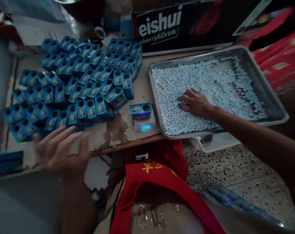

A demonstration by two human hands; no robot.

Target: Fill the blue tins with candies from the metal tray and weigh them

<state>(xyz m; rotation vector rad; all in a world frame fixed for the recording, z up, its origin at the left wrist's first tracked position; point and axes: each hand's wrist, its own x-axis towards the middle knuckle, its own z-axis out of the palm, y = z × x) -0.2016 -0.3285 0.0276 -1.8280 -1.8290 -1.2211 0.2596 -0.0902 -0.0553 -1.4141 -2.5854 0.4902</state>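
My right hand (195,103) lies in a steel tray (269,87) on a layer of small pale blue tablets (176,81), its fingers bent down into them. What they grip is hidden. My left hand (61,151) hovers near the table's front edge with fingers spread, empty and blurred by motion. Just beyond it stand several small blue tins (76,81), each with a round hole on top. A single blue tin (140,110) sits on a small scale (144,125) between the tins and the tray.
A black carton (186,22) printed "eishui" stands behind the tray. Under the worn table edge (123,146) hangs a red bag (159,182). The floor (235,169) at the right is speckled. Red bags (283,55) lie at the far right.
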